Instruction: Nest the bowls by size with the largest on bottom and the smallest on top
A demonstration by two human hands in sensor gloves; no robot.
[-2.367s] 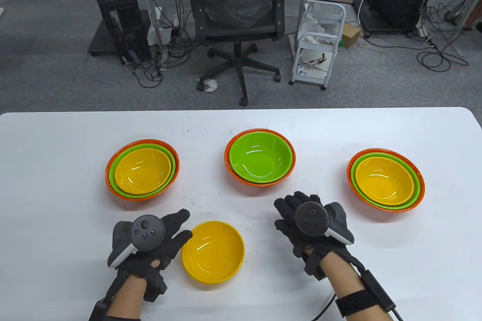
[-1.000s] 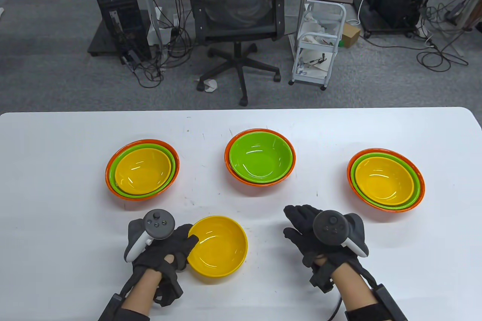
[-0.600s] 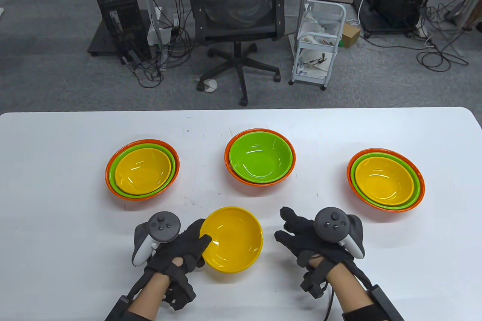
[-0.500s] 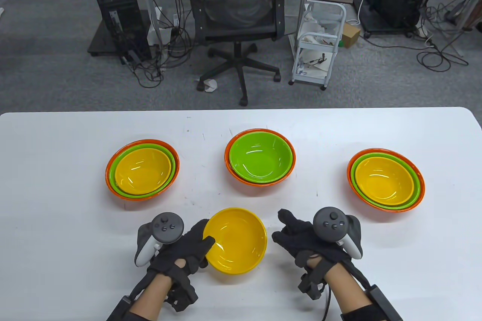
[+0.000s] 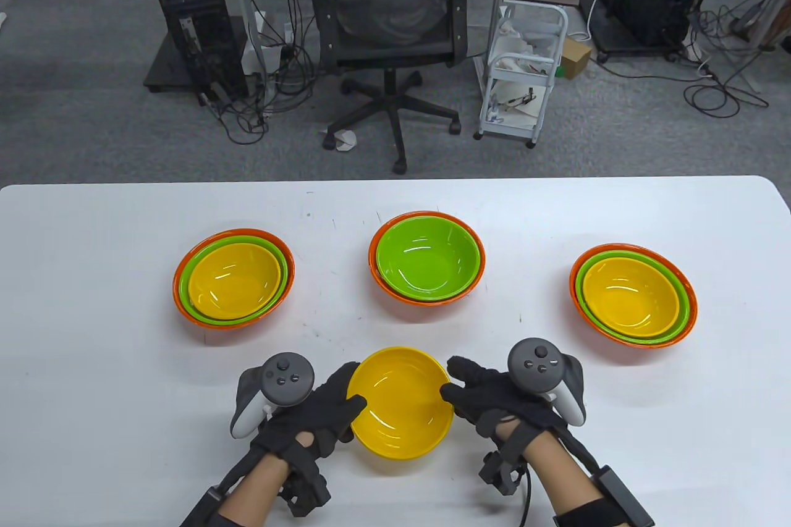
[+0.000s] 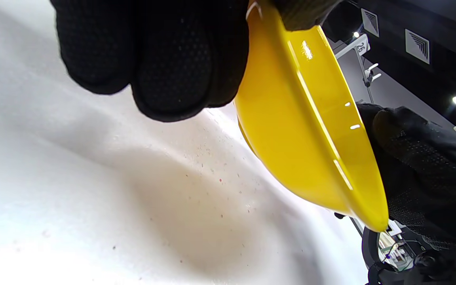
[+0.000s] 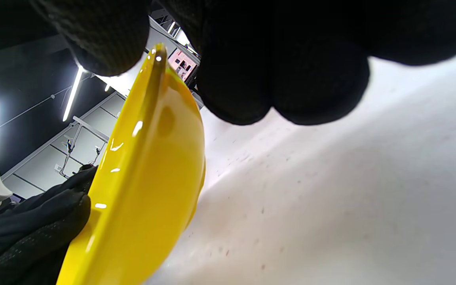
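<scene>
A lone yellow bowl (image 5: 401, 409) is held just above the white table (image 5: 93, 366) near its front edge, between both hands. My left hand (image 5: 352, 398) grips its left rim, thumb inside. My right hand (image 5: 455, 388) holds its right rim. In the left wrist view the bowl (image 6: 311, 130) hangs tilted over its shadow, with my fingers (image 6: 172, 59) on its outer wall. In the right wrist view the rim of the bowl (image 7: 145, 190) sits between my thumb and fingers (image 7: 283, 71). Behind it stands a green bowl (image 5: 428, 264) nested in an orange bowl (image 5: 384, 291).
A stack of orange, green and yellow bowls (image 5: 233, 280) stands at the left, and a like stack (image 5: 631, 295) at the right. An office chair (image 5: 392, 26) and a cart (image 5: 522, 88) stand on the floor beyond the table's far edge.
My left hand took hold of the yellow bowl and carried it right and a little forward. My right hand moved left and took the bowl's right rim.
</scene>
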